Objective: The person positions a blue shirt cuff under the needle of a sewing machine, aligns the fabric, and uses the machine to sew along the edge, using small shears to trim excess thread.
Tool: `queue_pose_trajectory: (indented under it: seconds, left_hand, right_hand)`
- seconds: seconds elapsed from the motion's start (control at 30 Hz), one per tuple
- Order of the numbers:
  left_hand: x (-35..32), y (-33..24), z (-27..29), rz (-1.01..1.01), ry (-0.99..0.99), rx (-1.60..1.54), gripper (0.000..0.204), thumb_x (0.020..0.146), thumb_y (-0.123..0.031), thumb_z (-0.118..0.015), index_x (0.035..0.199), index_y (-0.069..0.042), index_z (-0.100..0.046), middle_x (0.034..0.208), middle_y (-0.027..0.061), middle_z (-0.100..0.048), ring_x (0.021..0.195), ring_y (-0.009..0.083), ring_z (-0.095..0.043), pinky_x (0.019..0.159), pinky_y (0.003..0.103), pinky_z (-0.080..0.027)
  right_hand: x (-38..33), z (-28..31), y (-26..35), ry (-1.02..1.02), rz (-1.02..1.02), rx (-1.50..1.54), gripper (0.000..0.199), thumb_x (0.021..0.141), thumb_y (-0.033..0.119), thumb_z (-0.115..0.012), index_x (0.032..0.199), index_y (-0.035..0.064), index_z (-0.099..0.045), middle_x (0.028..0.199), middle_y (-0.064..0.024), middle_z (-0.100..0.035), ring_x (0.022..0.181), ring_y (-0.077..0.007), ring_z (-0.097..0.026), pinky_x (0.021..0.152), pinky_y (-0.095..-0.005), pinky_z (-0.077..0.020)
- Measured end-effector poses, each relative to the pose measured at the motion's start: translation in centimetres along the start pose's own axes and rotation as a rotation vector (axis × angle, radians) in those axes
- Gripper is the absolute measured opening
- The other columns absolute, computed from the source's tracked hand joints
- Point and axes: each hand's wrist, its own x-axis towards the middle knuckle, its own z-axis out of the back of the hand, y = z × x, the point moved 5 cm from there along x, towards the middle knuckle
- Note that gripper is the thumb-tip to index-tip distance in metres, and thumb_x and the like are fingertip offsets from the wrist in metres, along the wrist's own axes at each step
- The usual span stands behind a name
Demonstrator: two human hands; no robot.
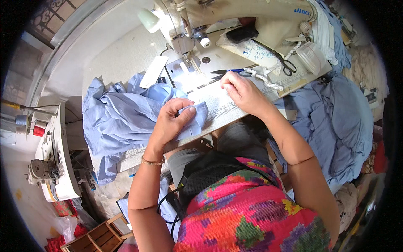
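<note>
My left hand (174, 118) pinches the edge of a light blue garment (121, 113) between thumb and fingers. The cloth spreads in loose folds over the left half of the table, and a corner flap hangs past my fingers near the front edge. At the table's middle, my right hand (242, 93) is closed with thumb and forefinger together; whatever lies between them is too small to tell. Just behind it rest blue-handled snips (228, 72). Beyond both hands stands a sewing machine (178, 31), its needle and presser foot (192, 63) apart from the cloth.
Black-handled scissors (284, 63), a white braided cord (266, 78), a clear plastic box (310, 58) and a dark flat object (242, 32) lie at right. A white card (154, 71) sits left of the needle. More blue fabric (327, 122) is heaped right; another machine (56, 159) stands left.
</note>
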Motion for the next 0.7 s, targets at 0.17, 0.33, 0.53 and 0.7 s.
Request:
queue_pose_trajectory:
  seconds: [0.17,0.33,0.53,0.7]
  left_hand:
    - [0.1,-0.6,-0.1,-0.055,0.026,0.034,0.017,0.078,-0.013,-0.065,0.089,0.0,-0.063,0.087,0.0078,-0.062,0.089,0.0181,-0.055,0.082,0.029,-0.041]
    - [-0.1,-1.7,0.1,-0.075,0.004,0.163,0.015,0.078,-0.012,-0.065,0.087,-0.001,-0.062,0.083,0.0075,-0.061,0.086,0.018,-0.054,0.08,0.031,-0.041]
    - [-2.7,-7.1,-0.8,-0.284,-0.073,0.307,0.017,0.081,-0.015,-0.063,0.092,-0.002,-0.059,0.081,0.0047,-0.058,0.081,0.014,-0.054,0.075,0.029,-0.043]
    - [-3.5,-2.1,-3.6,0.263,0.092,-0.362,0.029,0.09,-0.026,-0.054,0.098,0.002,-0.058,0.087,0.0036,-0.059,0.077,0.0094,-0.055,0.071,0.023,-0.047]
  right_hand:
    - [-0.1,-2.8,2.7,0.154,0.017,0.442,0.015,0.085,0.011,-0.057,0.097,0.0018,-0.057,0.085,0.0001,-0.054,0.076,-0.0077,-0.049,0.07,-0.0229,-0.0418]
    - [-0.4,-4.1,2.9,0.237,-0.203,0.571,0.014,0.081,0.009,-0.061,0.092,0.001,-0.06,0.08,0.0003,-0.056,0.072,-0.008,-0.05,0.065,-0.0237,-0.0428]
    - [-0.8,-3.0,3.4,0.007,0.045,0.293,0.009,0.077,0.008,-0.063,0.084,0.0033,-0.06,0.072,-0.0055,-0.058,0.067,-0.016,-0.056,0.064,-0.0276,-0.0446]
    - [-1.5,-2.5,5.5,-0.172,0.357,-0.096,0.012,0.072,0.011,-0.062,0.084,0.0078,-0.058,0.076,-0.0061,-0.058,0.072,-0.0227,-0.058,0.074,-0.0342,-0.0439]
